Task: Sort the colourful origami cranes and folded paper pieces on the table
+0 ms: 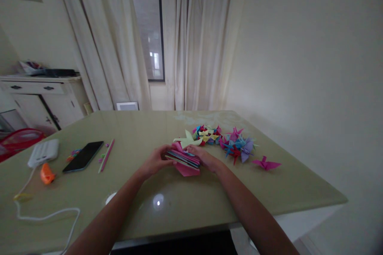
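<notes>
Both my hands grip a thick stack of coloured paper (183,158) over the middle of the table. My left hand (157,162) is closed on its left end, thumb toward me. On the right end, my right hand (205,158) is closed with its fingers partly hidden behind the sheets. Pink paper (187,170) shows below the stack's striped edges. Just behind stands a pale green folded paper piece (189,139). Several folded paper cranes (237,145) lie heaped to the right of my right hand, and a single magenta crane (266,163) sits farther right.
On the left lie a black phone (83,156), a pink pencil (107,155), an orange object (47,174) and a white power bank (44,152) with a white cable (48,218). More small folded papers (209,133) sit behind the stack. A wall borders the table's right side.
</notes>
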Tool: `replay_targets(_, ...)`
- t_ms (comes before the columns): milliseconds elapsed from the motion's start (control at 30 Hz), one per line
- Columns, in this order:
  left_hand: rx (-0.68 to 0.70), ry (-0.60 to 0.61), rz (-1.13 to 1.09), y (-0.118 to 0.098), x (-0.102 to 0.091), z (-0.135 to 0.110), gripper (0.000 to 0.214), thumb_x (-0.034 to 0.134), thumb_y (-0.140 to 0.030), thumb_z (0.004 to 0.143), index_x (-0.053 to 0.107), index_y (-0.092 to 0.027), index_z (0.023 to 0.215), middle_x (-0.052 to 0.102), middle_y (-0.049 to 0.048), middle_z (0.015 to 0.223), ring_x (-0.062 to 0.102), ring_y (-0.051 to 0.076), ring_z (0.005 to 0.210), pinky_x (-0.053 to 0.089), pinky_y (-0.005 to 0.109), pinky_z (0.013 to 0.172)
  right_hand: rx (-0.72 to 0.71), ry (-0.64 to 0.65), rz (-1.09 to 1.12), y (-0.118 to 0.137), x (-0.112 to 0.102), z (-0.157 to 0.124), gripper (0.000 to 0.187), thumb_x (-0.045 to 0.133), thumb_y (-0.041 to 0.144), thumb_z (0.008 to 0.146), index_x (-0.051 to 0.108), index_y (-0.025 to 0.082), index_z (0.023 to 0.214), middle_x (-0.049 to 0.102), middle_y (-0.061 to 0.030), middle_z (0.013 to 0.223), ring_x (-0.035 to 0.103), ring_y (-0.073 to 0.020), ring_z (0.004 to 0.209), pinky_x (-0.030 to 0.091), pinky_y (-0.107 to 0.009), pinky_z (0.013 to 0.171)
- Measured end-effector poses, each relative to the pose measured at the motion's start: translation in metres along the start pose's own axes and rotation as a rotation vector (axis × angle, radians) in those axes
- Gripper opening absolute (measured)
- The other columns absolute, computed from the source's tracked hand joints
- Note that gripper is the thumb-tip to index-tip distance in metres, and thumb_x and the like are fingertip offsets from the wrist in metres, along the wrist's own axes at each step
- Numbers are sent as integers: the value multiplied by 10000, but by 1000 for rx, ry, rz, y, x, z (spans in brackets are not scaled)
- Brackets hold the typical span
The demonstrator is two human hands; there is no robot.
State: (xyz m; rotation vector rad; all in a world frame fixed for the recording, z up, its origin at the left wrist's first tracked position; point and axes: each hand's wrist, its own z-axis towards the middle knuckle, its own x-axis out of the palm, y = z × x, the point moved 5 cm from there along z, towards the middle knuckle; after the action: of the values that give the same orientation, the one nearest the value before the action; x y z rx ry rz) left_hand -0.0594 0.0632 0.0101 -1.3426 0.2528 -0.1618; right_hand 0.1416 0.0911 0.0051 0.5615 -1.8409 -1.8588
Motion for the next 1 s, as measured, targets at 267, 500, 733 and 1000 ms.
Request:
replay_targets(267,65,-5,67,13,2,4,385,913,-371,697,763,-176,994,789,91,1025,734,258,934,590,377,866,-11,18,-186,4,-2,-6,493,794,647,801,698,201,987,638,14,823,552,-137,695,391,-242,596)
replay_targets(500,236,17,358,1,5,-1,149,781,-351,858,816,-238,948,765,87,985,711,242,901,572,351,827,-16,30,-177,-9,3,0,567,903,578,687,617,208,1008,709,15,860,654,-171,774,464,-262,697)
replay_targets(733,408,-47,520,-5,7,-6,157,701,-360,934,800,-250,987,638,81,1079,659,226,1002,585,358,896,-142,-38,-318,-1,4,1,408,701,547,893,697,194,1099,746,-27,986,679,-205,878,478,-291,768)
replay_targets(1000,629,-118,830,-16,6,-13,173,627,-345,1000,758,-238,1038,607,83,1171,610,210,1017,563,357,898,-189,-197,-385,-1,-12,6,270,677,372,866,757,195,1054,773,-17,1020,666,-237,930,490,-324,833)
